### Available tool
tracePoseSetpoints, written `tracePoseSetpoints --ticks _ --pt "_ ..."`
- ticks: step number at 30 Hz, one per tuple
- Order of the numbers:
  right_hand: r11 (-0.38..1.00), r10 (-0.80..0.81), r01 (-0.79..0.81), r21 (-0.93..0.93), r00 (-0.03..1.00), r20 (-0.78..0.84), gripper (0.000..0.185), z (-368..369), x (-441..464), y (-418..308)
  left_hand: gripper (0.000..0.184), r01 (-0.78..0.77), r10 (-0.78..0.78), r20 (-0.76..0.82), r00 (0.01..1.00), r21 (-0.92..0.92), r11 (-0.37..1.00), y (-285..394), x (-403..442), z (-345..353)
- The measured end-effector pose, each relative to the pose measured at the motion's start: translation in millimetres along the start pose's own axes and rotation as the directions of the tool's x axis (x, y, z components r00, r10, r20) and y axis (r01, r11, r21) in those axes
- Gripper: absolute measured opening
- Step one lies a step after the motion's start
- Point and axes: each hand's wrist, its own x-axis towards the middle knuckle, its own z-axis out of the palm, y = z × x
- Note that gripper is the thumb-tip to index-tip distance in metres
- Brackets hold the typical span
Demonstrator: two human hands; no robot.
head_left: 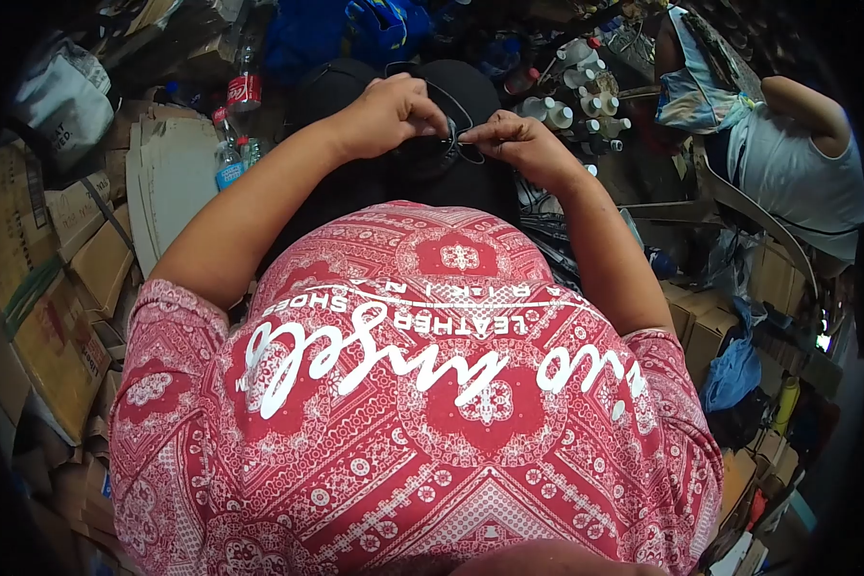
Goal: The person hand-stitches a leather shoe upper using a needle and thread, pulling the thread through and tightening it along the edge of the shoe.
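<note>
Over the dark-clothed lap, my left hand (pixel 398 115) has its fingers pinched together on a thin dark cord (pixel 468 113). Close by on the right, my right hand (pixel 516 142) also pinches the cord, its thumb and forefinger pressed together. The fingertips of the two hands are a small gap apart. The cord loops above and between them and hangs a little below. A dark object under the fingers is too dim to make out.
Flattened cardboard (pixel 53 317) lies at the left, beside a white bag (pixel 62 106). Plastic bottles (pixel 244 88) stand upper left, and several white-capped bottles (pixel 560 115) upper right. Another person (pixel 802 173) is at the far right, near a blue plastic bag (pixel 732 374).
</note>
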Motion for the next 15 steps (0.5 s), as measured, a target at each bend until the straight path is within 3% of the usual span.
tracePoseSetpoints --ticks 2,4,6,7,8,11,15 --pt "0.999 -0.001 0.000 -0.033 1.000 -0.001 0.028 -1.2 0.8 -1.8 0.012 -0.108 0.107 0.037 0.994 0.042 0.993 2.1 8.0 -3.6" --pt "0.998 -0.005 0.003 -0.055 1.000 -0.028 0.028 0.7 -2.5 -4.3 0.012 -0.059 0.048 0.129 0.990 0.081 0.995 10.6 5.1 -12.3" --pt "0.997 -0.009 0.005 -0.071 0.999 -0.054 0.028 6.9 -7.8 -5.9 0.015 -0.162 0.168 -0.015 0.986 0.178 0.971 24.1 -8.2 -15.1" --pt "0.999 0.017 -0.012 0.051 0.996 -0.091 0.028 12.1 -11.0 -6.4 0.019 -0.070 0.072 -0.005 0.997 0.176 0.982 31.2 -16.1 -16.7" --pt "0.985 0.047 -0.025 0.173 0.991 -0.123 0.028 16.5 -12.6 -7.0 0.019 -0.070 0.071 -0.003 0.997 0.178 0.982 32.6 -20.2 -16.1" --pt "0.960 0.080 -0.037 0.277 0.986 -0.146 0.028 22.8 -13.5 -10.5 0.022 0.289 -0.291 0.002 0.957 -0.124 0.949 36.4 -23.4 -13.6" --pt "0.938 0.122 -0.069 0.340 0.983 -0.138 0.028 22.6 -10.1 -8.6 0.021 0.340 -0.353 0.001 0.936 -0.276 0.899 23.7 -19.0 3.5"
